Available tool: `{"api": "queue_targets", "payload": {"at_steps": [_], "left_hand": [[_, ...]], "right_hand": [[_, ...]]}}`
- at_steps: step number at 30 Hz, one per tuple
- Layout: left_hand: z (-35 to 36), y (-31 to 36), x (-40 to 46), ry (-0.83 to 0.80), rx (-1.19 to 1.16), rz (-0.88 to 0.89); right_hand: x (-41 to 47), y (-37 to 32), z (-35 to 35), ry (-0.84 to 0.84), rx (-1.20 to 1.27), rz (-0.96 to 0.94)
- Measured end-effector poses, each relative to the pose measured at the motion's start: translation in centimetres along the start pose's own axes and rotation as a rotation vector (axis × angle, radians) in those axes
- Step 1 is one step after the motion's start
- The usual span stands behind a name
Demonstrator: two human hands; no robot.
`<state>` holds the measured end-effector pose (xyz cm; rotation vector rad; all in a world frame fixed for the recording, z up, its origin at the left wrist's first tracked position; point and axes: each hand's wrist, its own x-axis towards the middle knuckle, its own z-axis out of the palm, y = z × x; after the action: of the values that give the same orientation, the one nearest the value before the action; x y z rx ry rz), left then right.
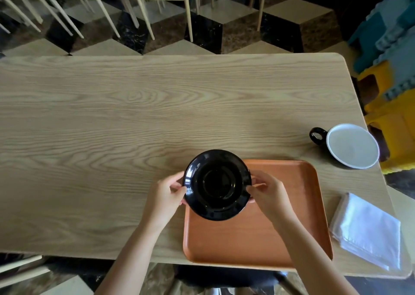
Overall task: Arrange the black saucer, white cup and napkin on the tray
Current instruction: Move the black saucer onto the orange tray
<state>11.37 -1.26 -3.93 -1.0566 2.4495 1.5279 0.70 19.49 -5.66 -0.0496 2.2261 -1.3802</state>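
A glossy black saucer [216, 184] is held over the far left corner of the orange tray [258, 234]. My left hand [166, 196] grips its left rim and my right hand [268, 193] grips its right rim. Whether the saucer touches the tray I cannot tell. The cup [352, 146], white inside with a black outside and black handle, stands on the table to the far right of the tray. A stack of white napkins [368, 229] lies on the table just right of the tray.
The tray sits at the near edge of a light wooden table [112, 119]. Chair legs [125, 7] stand beyond the table on a patterned floor. Blue and yellow crates [390, 74] are stacked past the table's right end.
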Motion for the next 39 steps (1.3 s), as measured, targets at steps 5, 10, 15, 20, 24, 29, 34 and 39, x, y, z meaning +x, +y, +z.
{"api": "queue_targets", "payload": {"at_steps": [5,10,15,20,24,29,34,39], "left_hand": [[0.3,-0.5,-0.2,-0.006,0.025,-0.041],[0.3,-0.7,0.3,-0.016,0.07,-0.048],[0.3,-0.9,0.5,-0.034,0.058,-0.077],[0.1,-0.5,0.6,-0.05,0.051,-0.097],[-0.4,0.3,0.4,-0.054,0.211,-0.054],[-0.2,4.2,-0.1,0.131,0.522,0.208],[5.6,8.9,-0.6,-0.049,0.652,0.713],[10.4,14.1,1.2,-0.12,0.731,0.985]], "right_hand": [[-0.1,0.2,0.2,-0.018,-0.047,-0.003],[-0.2,0.2,0.2,-0.017,-0.008,-0.01],[-0.3,0.7,0.4,-0.007,-0.031,-0.008],[-0.6,0.2,0.4,-0.012,-0.058,0.016],[-0.8,-0.3,0.0,-0.036,-0.072,0.061],[-1.7,-1.1,-2.3,0.058,-0.378,-0.162],[-2.7,-2.1,-5.6,0.189,-0.747,-0.37],[-2.5,-1.7,-11.5,0.379,-0.846,-0.306]]}}
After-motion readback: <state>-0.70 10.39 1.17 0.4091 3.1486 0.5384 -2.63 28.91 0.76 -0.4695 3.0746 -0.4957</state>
